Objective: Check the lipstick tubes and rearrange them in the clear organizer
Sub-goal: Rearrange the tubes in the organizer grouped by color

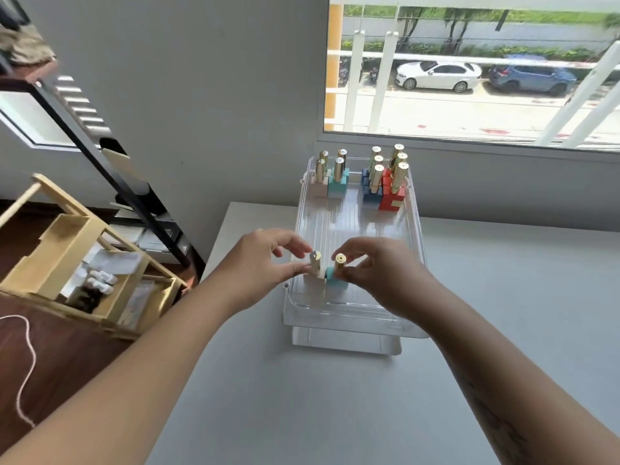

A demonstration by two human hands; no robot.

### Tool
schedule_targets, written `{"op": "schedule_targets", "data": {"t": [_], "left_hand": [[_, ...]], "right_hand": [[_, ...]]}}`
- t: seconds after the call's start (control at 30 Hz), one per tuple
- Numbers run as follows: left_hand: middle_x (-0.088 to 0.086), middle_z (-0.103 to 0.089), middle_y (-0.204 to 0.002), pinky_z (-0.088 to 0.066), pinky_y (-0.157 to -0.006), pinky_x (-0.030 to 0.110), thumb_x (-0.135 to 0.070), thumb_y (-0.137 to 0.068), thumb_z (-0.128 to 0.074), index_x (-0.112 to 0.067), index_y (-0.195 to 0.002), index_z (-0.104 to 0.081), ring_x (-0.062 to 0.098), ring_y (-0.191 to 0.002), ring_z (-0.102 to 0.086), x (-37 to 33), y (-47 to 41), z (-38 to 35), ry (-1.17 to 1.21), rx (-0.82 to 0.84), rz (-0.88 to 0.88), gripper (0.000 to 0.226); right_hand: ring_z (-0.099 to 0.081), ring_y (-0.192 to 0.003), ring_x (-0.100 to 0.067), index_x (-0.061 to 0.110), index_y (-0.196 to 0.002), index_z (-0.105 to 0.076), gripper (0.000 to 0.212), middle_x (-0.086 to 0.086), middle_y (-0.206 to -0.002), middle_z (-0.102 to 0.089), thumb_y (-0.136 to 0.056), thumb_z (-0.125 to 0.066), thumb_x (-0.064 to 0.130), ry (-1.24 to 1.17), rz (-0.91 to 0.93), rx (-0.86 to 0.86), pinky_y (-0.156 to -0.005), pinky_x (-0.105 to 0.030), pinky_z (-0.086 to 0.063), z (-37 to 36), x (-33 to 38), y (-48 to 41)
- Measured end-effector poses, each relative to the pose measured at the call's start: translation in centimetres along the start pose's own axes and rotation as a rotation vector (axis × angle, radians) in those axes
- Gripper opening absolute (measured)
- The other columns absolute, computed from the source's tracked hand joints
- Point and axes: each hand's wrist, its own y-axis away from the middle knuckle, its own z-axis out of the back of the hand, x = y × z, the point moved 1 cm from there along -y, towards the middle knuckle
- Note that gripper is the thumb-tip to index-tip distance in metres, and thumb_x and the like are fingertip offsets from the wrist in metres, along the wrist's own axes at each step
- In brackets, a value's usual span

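White table [335, 414] under a window [469, 62]; street w/ parked cars outside. Clear organizer [352, 236] sits on table, long axis running away from the person, near end raised on a clear base.

L hand [265, 263]: thumb + fingers closed around gold cap of a white tube [314, 275], tube upright, base inside organizer at its near-left corner. Fingers narrow, pinch grip on cap; contact looks firm.

R hand [379, 273]: thumb + index pinch gold cap of a teal tube [336, 276], also upright, just right of white tube, the two touching or nearly so – can't tell which. Other R fingers curled loosely.

Both held tubes lie between the two hands, at the fingertips.

Beyond the hands, far end of organizer, remaining tubes stand upright in colour groups:
- pale pink pair [320, 181], ahead of L hand, far-left
- teal pair [339, 182], just right of the pink
- blue group [371, 189], ahead of R hand
- red group [393, 193], far-right, touching blue group

All w/ gold caps. Exact count in blue/red groups unclear, caps overlap. Mid stretch of organizer floor between hands and far groups is bare ribbed plastic.

Left of L forearm, off the table: wooden rack [84, 263] on dark floor, small bottles inside; black shelf frame [134, 182] behind it against wall.
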Motion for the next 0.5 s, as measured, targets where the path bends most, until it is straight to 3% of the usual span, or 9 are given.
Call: {"op": "schedule_targets", "data": {"t": [0.23,0.33,0.4,0.5], "left_hand": [[-0.031,-0.064,-0.082,-0.034,-0.065,0.02,-0.043,-0.078,-0.076,-0.037,-0.091,-0.07,-0.002,-0.086,-0.044,0.3,-1.4,-0.6,-0.033,0.048,-0.083,0.016],[-0.043,-0.058,-0.087,-0.035,-0.065,0.024,-0.046,-0.078,-0.075,-0.04,-0.089,-0.068,-0.006,-0.083,-0.043,0.6,-2.6,-0.5,0.025,0.004,-0.109,0.014],[-0.041,-0.059,-0.086,-0.034,-0.065,0.024,-0.045,-0.078,-0.074,-0.043,-0.087,-0.067,-0.007,-0.079,-0.042,0.8,-3.9,-0.2,0.074,-0.033,-0.114,0.011],[-0.04,-0.061,-0.082,-0.032,-0.065,0.02,-0.041,-0.079,-0.074,-0.045,-0.081,-0.065,-0.009,-0.077,-0.041,0.8,-6.4,0.3,0.092,-0.099,-0.136,0.009]], "right_hand": [[-0.066,-0.087,-0.015,0.02,-0.102,-0.071,0.016,0.002,-0.101,-0.071,-0.086,-0.07,0.023,0.006,-0.012,-0.08,-0.076,-0.032,-0.053,0.7,-0.7,-1.2],[-0.064,-0.089,-0.015,0.021,-0.103,-0.07,0.014,0.004,-0.1,-0.07,-0.088,-0.067,0.022,-0.006,-0.034,-0.149,-0.071,-0.027,-0.049,1.6,-1.4,-2.8],[-0.063,-0.089,-0.016,0.022,-0.099,-0.07,0.011,0.005,-0.096,-0.068,-0.089,-0.067,0.021,-0.016,-0.052,-0.221,-0.069,-0.026,-0.047,2.2,-1.6,-4.0],[-0.062,-0.092,-0.018,0.018,-0.101,-0.07,0.012,0.001,-0.097,-0.069,-0.089,-0.066,0.017,-0.034,-0.081,-0.294,-0.08,-0.032,-0.05,2.4,-1.3,-6.1]]}}
